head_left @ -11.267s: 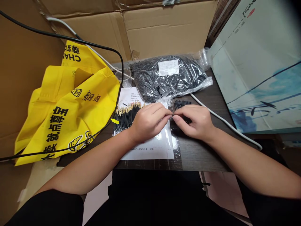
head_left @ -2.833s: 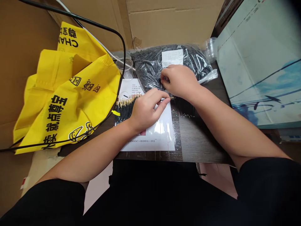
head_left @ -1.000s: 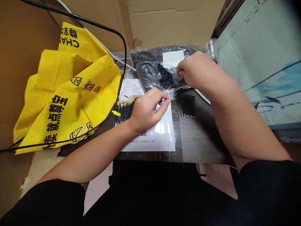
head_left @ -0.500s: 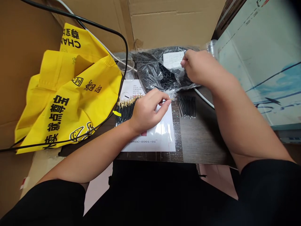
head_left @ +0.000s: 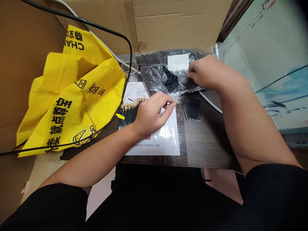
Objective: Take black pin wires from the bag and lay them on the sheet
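My left hand (head_left: 152,112) is over the printed sheet, finger and thumb pinched on a thin black wire with a gold-coloured tip (head_left: 177,102) that points right. At the clear plastic bag (head_left: 154,78), my right hand (head_left: 204,71) has its fingertips together, just below the right edge of a white label (head_left: 177,62). Whether those fingers hold anything is too small to make out. Short black tube pieces (head_left: 171,81) show through the bag's front. A bundle of black wires with gold ends (head_left: 128,112) lies left of my left hand. To the right sits a row of black wires with silvery ends (head_left: 192,109).
A yellow bag (head_left: 84,96) covers the left side, with black cables (head_left: 127,41) across it. Clear plastic cups (head_left: 132,71) stand behind the paper sheet (head_left: 166,141). Cardboard (head_left: 178,29) walls the back; a pale printed panel (head_left: 269,73) rises at right.
My right hand has moved slightly down from the label's edge. My left hand keeps its pinch on the wire and has hardly moved.
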{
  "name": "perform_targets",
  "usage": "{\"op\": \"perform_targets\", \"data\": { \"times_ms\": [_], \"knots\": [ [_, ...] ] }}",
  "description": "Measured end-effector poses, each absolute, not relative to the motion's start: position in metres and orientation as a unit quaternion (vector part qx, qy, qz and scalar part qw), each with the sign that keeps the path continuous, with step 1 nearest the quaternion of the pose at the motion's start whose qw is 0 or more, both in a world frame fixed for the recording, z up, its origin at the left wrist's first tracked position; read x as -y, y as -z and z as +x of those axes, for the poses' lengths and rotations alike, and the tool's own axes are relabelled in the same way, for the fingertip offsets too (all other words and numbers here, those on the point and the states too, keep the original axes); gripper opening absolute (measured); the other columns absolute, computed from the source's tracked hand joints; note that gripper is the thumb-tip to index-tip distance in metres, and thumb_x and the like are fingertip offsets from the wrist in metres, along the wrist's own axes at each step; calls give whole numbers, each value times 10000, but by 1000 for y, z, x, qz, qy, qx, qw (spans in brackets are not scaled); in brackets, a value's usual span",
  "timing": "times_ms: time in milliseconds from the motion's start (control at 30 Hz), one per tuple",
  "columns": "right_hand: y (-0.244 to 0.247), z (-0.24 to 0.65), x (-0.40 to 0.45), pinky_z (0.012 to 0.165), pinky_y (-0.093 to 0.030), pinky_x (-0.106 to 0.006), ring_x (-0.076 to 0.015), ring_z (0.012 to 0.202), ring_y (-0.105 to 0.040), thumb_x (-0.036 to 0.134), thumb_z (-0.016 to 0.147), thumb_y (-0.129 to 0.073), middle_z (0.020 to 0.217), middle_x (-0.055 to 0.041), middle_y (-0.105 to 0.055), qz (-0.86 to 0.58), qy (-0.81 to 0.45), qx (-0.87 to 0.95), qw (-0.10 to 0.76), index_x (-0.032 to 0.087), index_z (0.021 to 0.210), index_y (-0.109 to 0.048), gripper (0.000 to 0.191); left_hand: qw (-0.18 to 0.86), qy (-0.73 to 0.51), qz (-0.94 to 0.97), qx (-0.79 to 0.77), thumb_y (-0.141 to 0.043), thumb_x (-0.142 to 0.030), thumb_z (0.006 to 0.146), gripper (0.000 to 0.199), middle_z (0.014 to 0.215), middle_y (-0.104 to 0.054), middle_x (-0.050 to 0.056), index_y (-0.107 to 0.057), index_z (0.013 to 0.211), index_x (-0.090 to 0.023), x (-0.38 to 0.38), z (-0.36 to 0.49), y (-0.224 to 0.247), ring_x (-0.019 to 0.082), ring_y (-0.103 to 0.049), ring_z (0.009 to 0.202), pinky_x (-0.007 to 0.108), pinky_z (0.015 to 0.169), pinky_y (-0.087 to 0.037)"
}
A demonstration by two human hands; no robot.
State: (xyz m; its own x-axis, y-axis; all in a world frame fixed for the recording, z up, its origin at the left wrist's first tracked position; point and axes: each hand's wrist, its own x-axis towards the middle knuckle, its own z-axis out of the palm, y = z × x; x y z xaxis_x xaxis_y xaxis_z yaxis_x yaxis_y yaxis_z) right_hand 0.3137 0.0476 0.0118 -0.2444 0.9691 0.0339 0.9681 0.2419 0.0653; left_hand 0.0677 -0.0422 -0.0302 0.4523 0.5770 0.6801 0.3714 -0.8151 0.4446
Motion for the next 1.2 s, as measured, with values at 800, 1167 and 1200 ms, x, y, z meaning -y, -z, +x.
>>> {"op": "perform_targets", "data": {
  "times_ms": [800, 1167, 1200],
  "knots": [
    [13, 279, 73, 680, -555, -280, -135, 712, -706, 227, 898, -660, 847, 23, -762, 471, 109, -783, -392, 250, 975, -743, 116, 116, -373, 872, -297, -521, -272, 981, 144, 896, -633, 18, -630, 978, -179, 39, 68, 35, 99, -575, 786, 237, 699, -443],
    [34, 267, 85, 675, -534, -278, -131, 686, -685, 236, 909, -642, 787, 15, -728, 482, 161, -709, -490, 223, 922, -709, 69, 123, -356, 885, -275, -535, -281, 972, 151, 860, -615, 18, -652, 975, -186, 42, 69, 33, 103, -565, 757, 237, 668, -442],
    [35, 267, 84, 673, -529, -274, -128, 684, -682, 233, 910, -641, 783, 17, -726, 479, 154, -712, -489, 223, 920, -707, 67, 123, -356, 886, -272, -535, -278, 972, 150, 864, -618, 19, -652, 977, -185, 42, 69, 33, 103, -565, 756, 238, 670, -443]
  ]
}}
